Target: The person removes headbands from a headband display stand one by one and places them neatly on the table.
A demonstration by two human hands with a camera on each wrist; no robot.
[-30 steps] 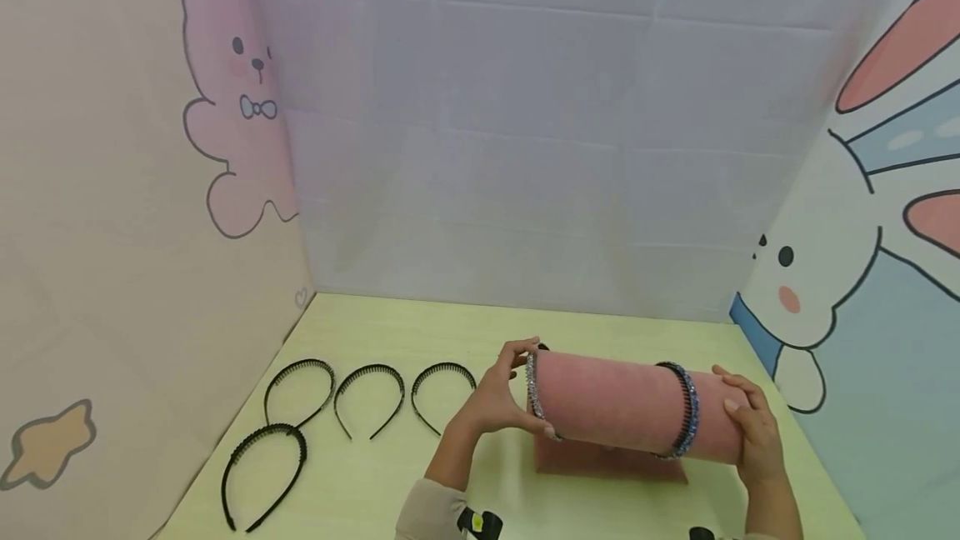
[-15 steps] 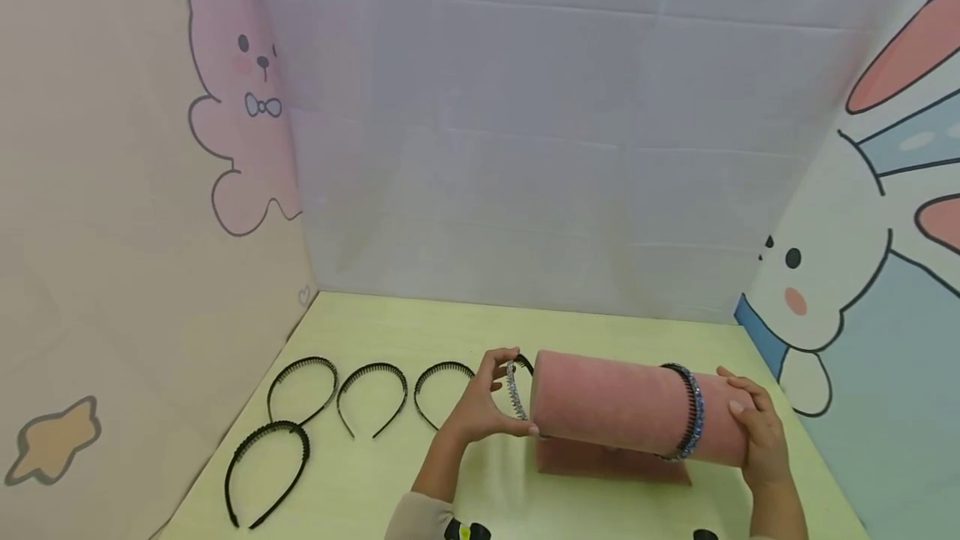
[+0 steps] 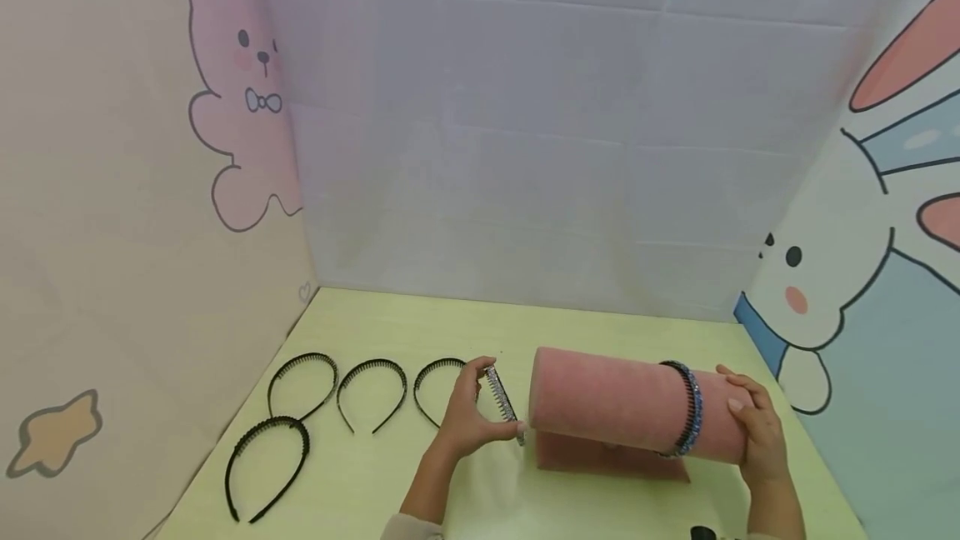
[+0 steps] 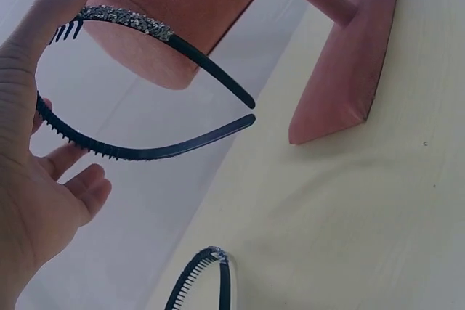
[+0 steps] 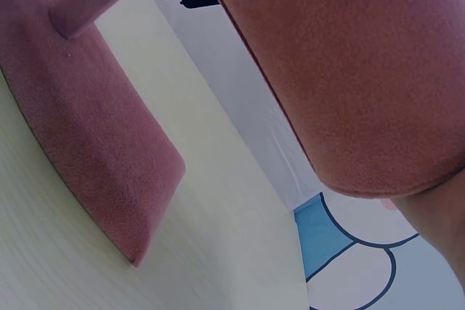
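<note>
Between the thumb and fingers of my left hand [image 3: 462,417] is a headband with silver glitter [image 3: 501,394], just off the left end of a pink headband stand [image 3: 600,398]. The left wrist view shows this glitter headband [image 4: 127,18] with its comb teeth inward and both black tips free. My right hand [image 3: 761,432] holds the right end of the stand's padded roll, fingers over the end face and thumb at the front. A blue sparkly headband [image 3: 692,411] sits around the roll near that hand. In the right wrist view, the roll [image 5: 349,70] hides most of the hand.
On the left of the pale table [image 3: 375,490] lie several black toothed headbands, including one at the front [image 3: 302,461] and one in the middle [image 3: 401,398]. The stand's pink base [image 3: 607,457] rests under the roll. Fabric walls [image 3: 480,148] enclose the table.
My left hand has drawn the silver glitter headband leftward off the end of the roll and turned it. The right hand stays on the roll's right end.
</note>
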